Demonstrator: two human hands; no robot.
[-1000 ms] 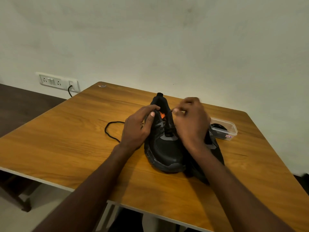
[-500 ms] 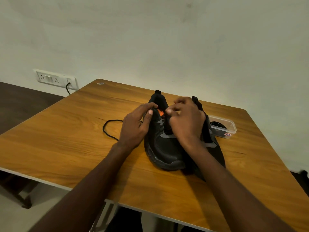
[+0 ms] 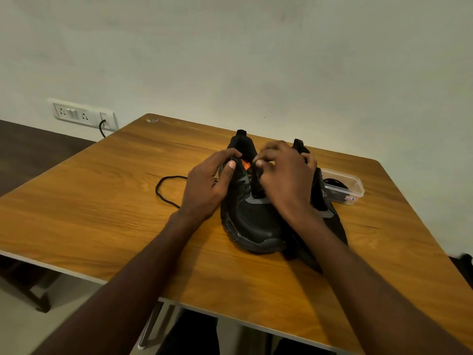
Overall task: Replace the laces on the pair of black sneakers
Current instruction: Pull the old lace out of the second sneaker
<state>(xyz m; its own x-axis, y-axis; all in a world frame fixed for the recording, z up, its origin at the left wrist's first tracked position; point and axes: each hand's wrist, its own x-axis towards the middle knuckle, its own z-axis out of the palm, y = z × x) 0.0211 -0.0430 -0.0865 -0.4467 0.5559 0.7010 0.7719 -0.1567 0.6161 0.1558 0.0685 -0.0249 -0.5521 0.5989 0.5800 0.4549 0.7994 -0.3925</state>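
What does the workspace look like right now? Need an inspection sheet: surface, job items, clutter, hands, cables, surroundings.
Surface: wooden table, small sticker near the far corner.
Job's things: two black sneakers side by side, toes toward the person; left sneaker in full view, right sneaker partly hidden by the forearm. Loose black lace lies on the table to the left of the shoes.
Clutter: clear plastic container right of the shoes, dark contents, possibly laces.
Hands: left hand grips the left sneaker's collar; right hand has its fingers curled at its lacing area, what it pinches is unclear.
Cables: black cord plugged into the wall socket panel.
Surroundings: plain pale wall.
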